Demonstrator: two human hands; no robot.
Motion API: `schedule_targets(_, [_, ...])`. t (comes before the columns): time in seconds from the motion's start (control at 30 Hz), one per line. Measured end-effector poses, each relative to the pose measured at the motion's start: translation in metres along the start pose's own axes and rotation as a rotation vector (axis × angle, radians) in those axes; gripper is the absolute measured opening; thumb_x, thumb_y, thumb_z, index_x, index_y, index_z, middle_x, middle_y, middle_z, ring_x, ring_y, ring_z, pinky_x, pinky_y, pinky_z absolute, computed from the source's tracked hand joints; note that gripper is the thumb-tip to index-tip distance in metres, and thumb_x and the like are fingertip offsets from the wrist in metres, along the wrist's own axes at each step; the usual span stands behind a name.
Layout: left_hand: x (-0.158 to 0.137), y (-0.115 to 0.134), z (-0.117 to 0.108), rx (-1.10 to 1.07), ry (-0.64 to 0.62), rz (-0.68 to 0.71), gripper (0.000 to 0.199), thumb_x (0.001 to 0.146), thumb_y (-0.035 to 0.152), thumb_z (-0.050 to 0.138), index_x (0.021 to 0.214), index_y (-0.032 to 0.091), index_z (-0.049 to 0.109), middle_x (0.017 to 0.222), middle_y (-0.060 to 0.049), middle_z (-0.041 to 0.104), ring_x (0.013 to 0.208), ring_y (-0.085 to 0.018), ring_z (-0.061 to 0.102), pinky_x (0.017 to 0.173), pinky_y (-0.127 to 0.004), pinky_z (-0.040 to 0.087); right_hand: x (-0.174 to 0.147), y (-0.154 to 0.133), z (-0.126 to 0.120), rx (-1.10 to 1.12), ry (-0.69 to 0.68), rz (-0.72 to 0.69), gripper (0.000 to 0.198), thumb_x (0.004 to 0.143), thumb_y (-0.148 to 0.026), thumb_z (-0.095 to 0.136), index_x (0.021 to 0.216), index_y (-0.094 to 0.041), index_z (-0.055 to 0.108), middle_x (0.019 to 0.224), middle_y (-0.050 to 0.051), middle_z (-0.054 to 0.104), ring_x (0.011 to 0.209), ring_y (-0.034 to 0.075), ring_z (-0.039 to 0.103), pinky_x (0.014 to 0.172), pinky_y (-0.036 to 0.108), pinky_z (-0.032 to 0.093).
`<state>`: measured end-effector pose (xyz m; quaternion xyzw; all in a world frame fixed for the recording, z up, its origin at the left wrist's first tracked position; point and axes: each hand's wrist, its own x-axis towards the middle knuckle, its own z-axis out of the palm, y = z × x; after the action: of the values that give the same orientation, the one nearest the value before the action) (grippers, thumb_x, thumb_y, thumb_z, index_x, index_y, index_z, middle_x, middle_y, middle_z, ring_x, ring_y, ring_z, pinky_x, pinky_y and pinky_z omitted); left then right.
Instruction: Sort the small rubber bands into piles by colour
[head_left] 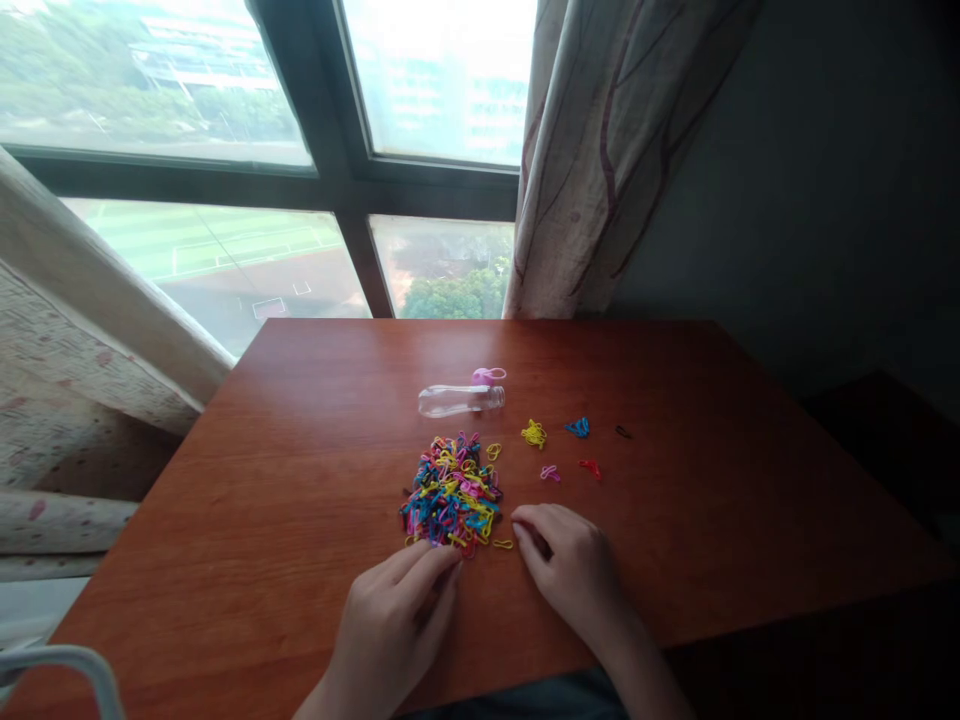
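Note:
A heap of small bulb-shaped safety pins (452,490) in yellow, blue, pink, red and black lies mid-table. At its front edge is my left hand (405,600), thumb and fingers drawn together against the nearest pins; whatever they hold is hidden. Just right of the heap, my right hand (566,560) rests low over the wood, thumb and forefinger closed toward each other; I cannot make out anything between them. One loose yellow pin (502,544) lies between the hands. Sorted by colour further right are yellow pins (534,433), blue pins (577,427), pink pins (550,473), red pins (591,468) and a black pin (623,432).
Behind the heap a clear bottle (454,401) lies on its side, neck to the right, with a pink looped cap (484,376) beside it. The brown table (300,450) meets a window and curtains (600,150) at the back. A white curved bar (67,655) shows lower left.

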<state>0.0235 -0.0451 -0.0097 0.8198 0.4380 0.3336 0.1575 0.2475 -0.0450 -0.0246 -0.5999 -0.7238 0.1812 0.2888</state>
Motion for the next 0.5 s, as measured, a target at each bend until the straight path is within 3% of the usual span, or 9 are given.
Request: schedule_targets(0.5, [0.006, 0.001, 0.001, -0.023, -0.067, -0.056, 0.017, 0.092, 0.018, 0.049, 0.094, 0.023, 0.066, 0.080, -0.001, 0.072, 0.067, -0.014, 0.068, 0.060, -0.021, 0.052, 0.019, -0.012, 0.009, 0.003, 0.006, -0.016, 0.014, 0.089, -0.018, 0.056, 0.092, -0.024, 0.068, 0.083, 0.000, 0.072, 0.073, 0.016, 0.065, 0.070, 0.025, 0.044])
